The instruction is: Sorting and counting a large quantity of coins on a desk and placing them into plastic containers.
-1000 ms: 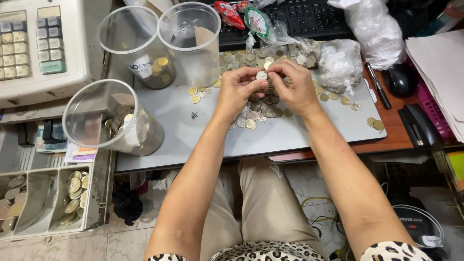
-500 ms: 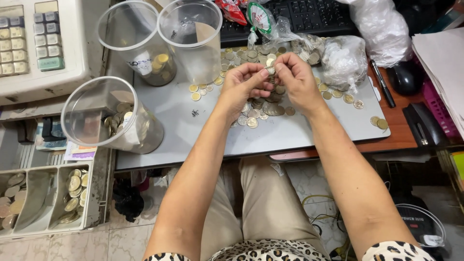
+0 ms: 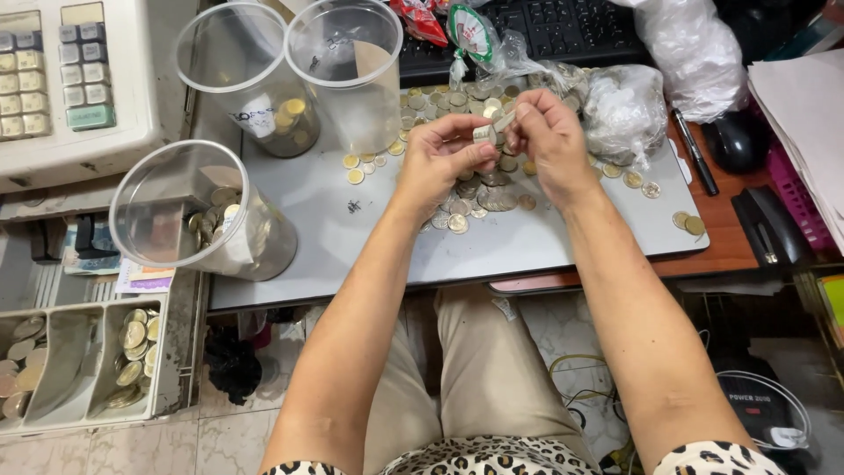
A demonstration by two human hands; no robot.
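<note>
Compared with 1 second earlier, both hands have lifted off the pile of loose coins (image 3: 479, 189) and now sit higher, above its far edge. The left hand (image 3: 440, 158) pinches a short stack of coins (image 3: 484, 134) between thumb and fingers, and the right hand (image 3: 549, 141) closes its fingertips on the same stack from the other side. The pile itself lies where it did.

The coins rest on a grey flat board (image 3: 563, 237) laid over a reddish-brown desk (image 3: 730, 251). Below it show the person's knees and a pale tiled floor (image 3: 220, 431).

3 clear plastic tubs stand on the left of the board: 1 near tub (image 3: 198, 215) tilted toward the camera with coins inside, and 2 upright far tubs (image 3: 290, 79), the left one bearing a white label and a few gold coins. A beige cash register (image 3: 70, 88) sits at the far left, with a grey coin drawer (image 3: 79, 365) below it. Past the pile lie clear plastic bags (image 3: 624, 110), a red wrapper (image 3: 422, 19), a round green-and-white tag (image 3: 470, 31) and a black keyboard (image 3: 563, 31). A pen (image 3: 694, 151), a black mouse (image 3: 737, 141) and white papers (image 3: 804, 114) lie right.
</note>
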